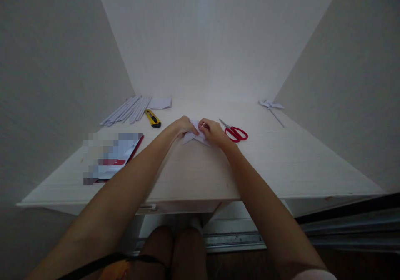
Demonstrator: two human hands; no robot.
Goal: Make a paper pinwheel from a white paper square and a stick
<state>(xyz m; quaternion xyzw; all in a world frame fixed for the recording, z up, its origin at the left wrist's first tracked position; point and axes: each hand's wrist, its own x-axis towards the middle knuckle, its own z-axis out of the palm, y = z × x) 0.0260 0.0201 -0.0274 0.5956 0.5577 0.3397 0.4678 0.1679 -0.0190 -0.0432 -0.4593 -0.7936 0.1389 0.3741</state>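
Paper [191, 137], a small white folded piece with pointed corners, lies flat on the white desk [281, 163], midway across and somewhat toward the wall. Both hands meet on it. The left hand [183, 126] presses down on its left part with curled fingers; the right hand [213, 131] pinches its upper right edge between thumb and fingertips. Each hand therefore grips or pins the paper, and neither is free.

The step appears to be the making or sharpening of a fold. It is likely done best with one hand pinning the sheet flat, so that it cannot slide on the smooth top, while the other aligns the edges before pressing. A crease run outward from the middle should lie straighter than one begun at a corner.

Nearer, at left, a booklet [125, 155] with a red edge lies flat, partly blurred. Just right of the right hand lie red scissors [235, 132], blades closed, apart from the paper. Farther left lie a yellow knife [153, 118], a bundle of rolled paper sticks [126, 110] and a flat white sheet [160, 103]. Far right, near the side wall, rests a paper pinwheel [271, 105] on a stick.

No container is in view; a drawer front under the desk edge is shut, its contents hidden.
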